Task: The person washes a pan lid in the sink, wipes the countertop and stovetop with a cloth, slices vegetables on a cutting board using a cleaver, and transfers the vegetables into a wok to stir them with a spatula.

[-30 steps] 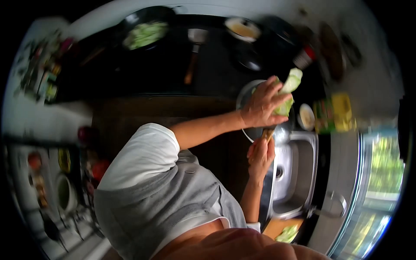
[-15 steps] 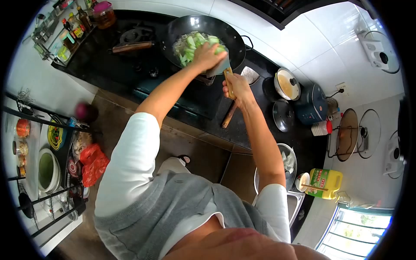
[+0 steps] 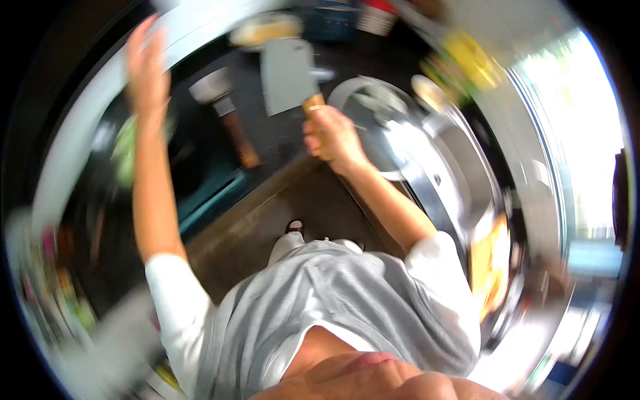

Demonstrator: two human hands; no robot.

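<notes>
My right hand [image 3: 335,139] is closed round the wooden handle of a cleaver [image 3: 288,73], whose broad blade points up over the black counter. Raised at the upper left, my left hand [image 3: 148,63] has its fingers stretched out, blurred, with nothing seen in it. Below that hand, partly behind the forearm, lie blurred green pieces [image 3: 125,152] in the dark wok. Between my two hands a spatula [image 3: 230,120] with a wooden handle rests on the counter.
To the right are a metal basin [image 3: 363,143] with something pale in it, a steel sink [image 3: 460,160] and an orange-brown board [image 3: 490,267]. A yellow jug [image 3: 470,60] and a pale bowl [image 3: 430,93] stand behind. Blurred bottles [image 3: 67,287] are at the lower left.
The view has turned towards the sink. My left hand has come off the green pieces and the blade and is lifted away. The cleaver, still in my right hand, has moved from the wok towards the basin.
</notes>
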